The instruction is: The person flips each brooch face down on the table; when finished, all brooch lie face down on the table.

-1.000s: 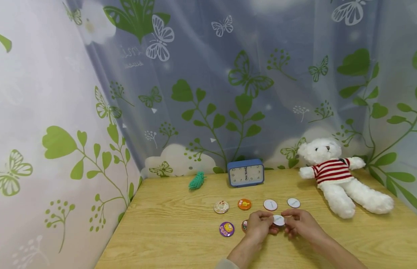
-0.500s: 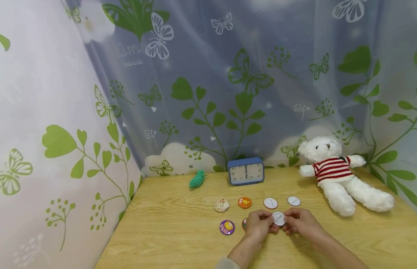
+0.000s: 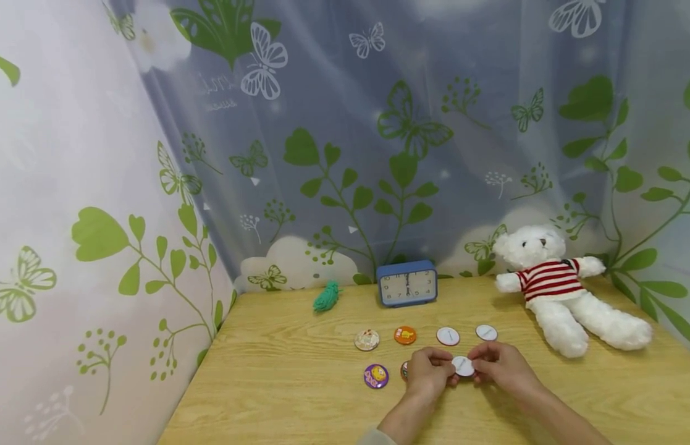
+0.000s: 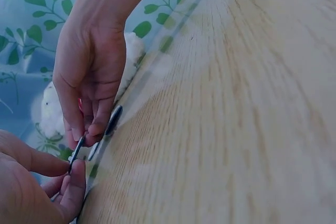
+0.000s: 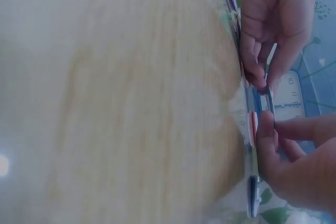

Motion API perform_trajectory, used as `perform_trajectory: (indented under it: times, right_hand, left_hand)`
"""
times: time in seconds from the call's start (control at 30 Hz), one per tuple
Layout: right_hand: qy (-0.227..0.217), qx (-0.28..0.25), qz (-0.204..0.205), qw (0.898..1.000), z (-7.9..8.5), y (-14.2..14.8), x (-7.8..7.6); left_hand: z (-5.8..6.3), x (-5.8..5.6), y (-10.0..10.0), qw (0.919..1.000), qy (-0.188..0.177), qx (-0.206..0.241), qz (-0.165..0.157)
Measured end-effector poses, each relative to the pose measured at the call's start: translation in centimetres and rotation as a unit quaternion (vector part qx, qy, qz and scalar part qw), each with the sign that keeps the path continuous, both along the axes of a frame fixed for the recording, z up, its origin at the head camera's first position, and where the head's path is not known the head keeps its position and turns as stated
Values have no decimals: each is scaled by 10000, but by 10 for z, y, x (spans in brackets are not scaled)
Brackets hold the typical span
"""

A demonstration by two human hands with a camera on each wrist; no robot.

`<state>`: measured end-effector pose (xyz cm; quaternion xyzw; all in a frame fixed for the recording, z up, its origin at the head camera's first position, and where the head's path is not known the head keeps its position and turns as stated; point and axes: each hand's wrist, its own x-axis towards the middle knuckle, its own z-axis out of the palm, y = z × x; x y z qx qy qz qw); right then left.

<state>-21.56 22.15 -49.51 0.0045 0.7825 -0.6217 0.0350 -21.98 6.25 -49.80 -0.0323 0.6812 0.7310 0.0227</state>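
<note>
Between both hands is a round pin badge, its white back and pin facing up. My left hand pinches its left edge with thumb and fingers, and my right hand pinches the right edge. Both wrist views show the badge edge-on, as a thin line between the fingertips, close over the table. Just behind the hands lie two white-backed badges, one red-rimmed and one dark-rimmed. A badge left of my left hand is mostly hidden by it.
Farther left, picture side up, lie a purple badge, an orange badge and a pale patterned badge. Along the back of the wooden table are green yarn, a blue clock and a white teddy bear.
The held badge has tipped in the fingers, turning more toward the head camera and then lying flatter again. Both hands stay in nearly the same place, and the other badges have not moved.
</note>
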Motion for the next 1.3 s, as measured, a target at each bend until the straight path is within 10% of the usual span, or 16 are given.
perform_trajectory:
  times: [0.27,1.3]
  right_hand:
    - [39,18,158,9999,-2,2,1]
    - [-688,-162,-191,9973,14,6,2]
  left_hand:
    - [2,2,-2,9972,192,-727,-28]
    - [10,4,-4,9902,210,-1314,-415]
